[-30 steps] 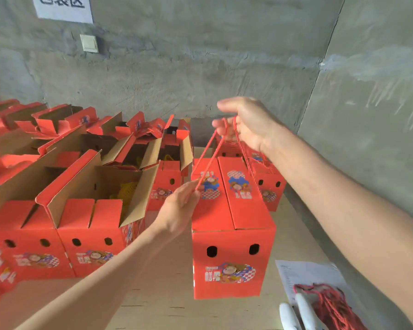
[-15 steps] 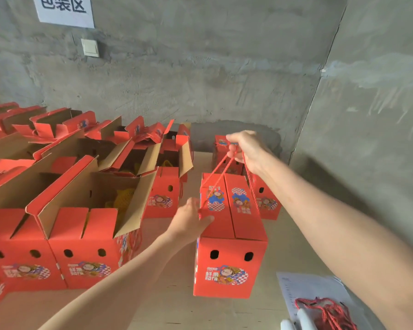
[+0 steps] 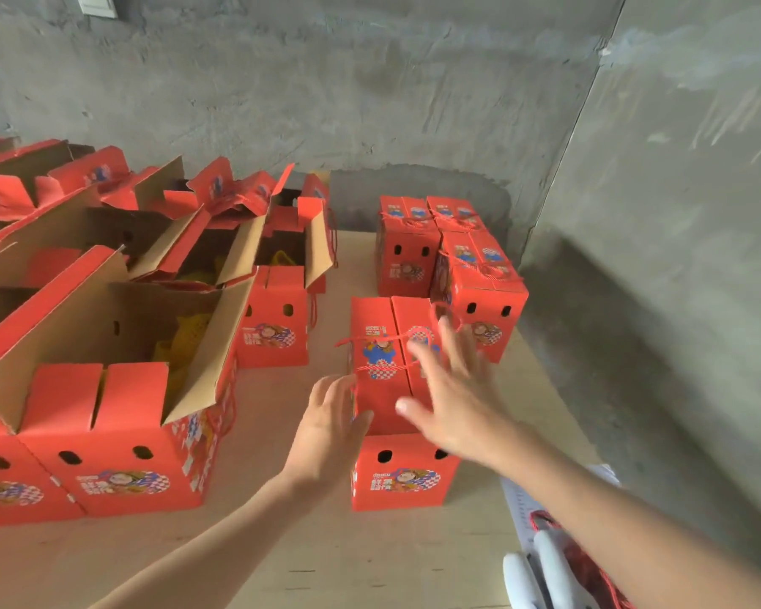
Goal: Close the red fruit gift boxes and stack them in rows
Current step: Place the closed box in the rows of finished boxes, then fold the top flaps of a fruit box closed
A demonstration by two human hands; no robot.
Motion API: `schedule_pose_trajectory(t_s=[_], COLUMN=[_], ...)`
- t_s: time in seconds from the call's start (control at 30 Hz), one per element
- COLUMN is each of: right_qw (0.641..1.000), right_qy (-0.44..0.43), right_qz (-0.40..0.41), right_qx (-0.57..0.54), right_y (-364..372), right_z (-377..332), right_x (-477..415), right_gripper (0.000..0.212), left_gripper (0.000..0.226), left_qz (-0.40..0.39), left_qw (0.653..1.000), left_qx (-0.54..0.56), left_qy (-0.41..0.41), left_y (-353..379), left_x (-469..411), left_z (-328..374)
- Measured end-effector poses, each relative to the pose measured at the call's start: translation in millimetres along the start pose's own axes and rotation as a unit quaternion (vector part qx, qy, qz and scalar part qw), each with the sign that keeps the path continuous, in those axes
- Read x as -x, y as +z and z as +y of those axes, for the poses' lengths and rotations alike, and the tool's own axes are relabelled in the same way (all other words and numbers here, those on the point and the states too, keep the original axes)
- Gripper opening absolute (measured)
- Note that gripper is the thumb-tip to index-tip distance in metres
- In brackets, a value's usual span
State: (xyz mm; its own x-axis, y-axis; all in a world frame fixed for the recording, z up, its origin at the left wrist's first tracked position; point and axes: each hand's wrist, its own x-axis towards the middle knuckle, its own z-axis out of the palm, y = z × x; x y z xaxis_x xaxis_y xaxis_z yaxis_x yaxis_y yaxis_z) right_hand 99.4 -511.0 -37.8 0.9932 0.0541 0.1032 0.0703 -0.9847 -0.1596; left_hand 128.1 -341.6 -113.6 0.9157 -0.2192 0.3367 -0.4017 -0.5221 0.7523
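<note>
Your left hand [image 3: 332, 426] rests straight-fingered against the closed box's [image 3: 398, 479] left side, probably steadying it. Your right hand [image 3: 453, 400], fingers spread and holding nothing, hovers blurred over its top. The box stands on the table [image 3: 282, 542], just before the finished boxes [image 3: 488, 301], seemingly extending their row.

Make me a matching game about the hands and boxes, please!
Things:
1 left hand
2 right hand
3 nearest open box
4 switch

Matches:
A on the wall
B flaps up
C spread over the nearest closed box
D against that box's left side

Pairs: 1-D, 2-C, 3-B, 4-A.
</note>
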Motion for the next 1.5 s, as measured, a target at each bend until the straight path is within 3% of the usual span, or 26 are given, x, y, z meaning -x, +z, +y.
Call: schedule_pose_trajectory(t_s=[0.1,0.23,0.4,0.5,0.6,0.7,0.77,0.83,0.9,1.1,1.3,1.4,1.5], right_qw=[0.996,0.995,0.993,0.998,0.995,0.996,0.994,0.994,0.997,0.997,0.994,0.999,0.973], right_qy=[-0.065,-0.097,-0.100,-0.034,0.044,0.016,0.034,0.018,0.024,0.050,0.095,0.001,-0.140], right_qz=[-0.053,-0.013,0.056,0.049,0.093,0.060,0.068,0.083,0.039,-0.019,-0.026,0.007,-0.084], right_qx=[0.012,0.020,0.025,0.029,0.001,0.070,0.077,0.075,0.070,0.064,0.044,-0.047,-0.161], right_y=[51,73,83,85,92,114,119,120,116,111,96,97,105], right_z=[0,8,25,35,21,15,27,46,65,94,62,1,-71], right_x=[19,13,-27,-73,-106,-117,-131,-157,-189,-232,-225,-190,-137], right_gripper=[0.066,0.055,0.055,0.055,0.074,0.106,0.113,0.101,0.091,0.094,0.091,0.071,0.059], left_gripper=[0.024,0.012,0.010,0.021,0.023,0.024,0.024,0.022,0.019,0.019,0.017,0.019,0.020], left_qz=[0.009,-0.005,-0.065,-0.069,-0.077,-0.053,-0.028,-0.011,-0.004,0.013,0.026,0.042,0.042], left_qw=[0.991,0.975,0.987,0.975,0.958,0.972,0.976,0.980,0.980,0.975,0.974,0.973,0.970], left_qx=[-0.044,-0.095,-0.094,-0.204,-0.277,-0.206,-0.181,-0.170,-0.178,-0.215,-0.212,-0.205,-0.216], left_qy=[0.124,0.201,0.112,0.049,-0.021,-0.100,-0.114,-0.103,-0.084,-0.054,-0.075,-0.096,-0.099], left_y=[1,0,9,23,34,33,21,7,-7,-51,-105,-137,-168], left_x=[9,-1,-43,-89,-131,-146,-143,-139,-137,-129,-112,-103,-90], left_z=[-1,-5,-5,0,9,-5,-17,-24,-23,-14,-17,-22,-29])
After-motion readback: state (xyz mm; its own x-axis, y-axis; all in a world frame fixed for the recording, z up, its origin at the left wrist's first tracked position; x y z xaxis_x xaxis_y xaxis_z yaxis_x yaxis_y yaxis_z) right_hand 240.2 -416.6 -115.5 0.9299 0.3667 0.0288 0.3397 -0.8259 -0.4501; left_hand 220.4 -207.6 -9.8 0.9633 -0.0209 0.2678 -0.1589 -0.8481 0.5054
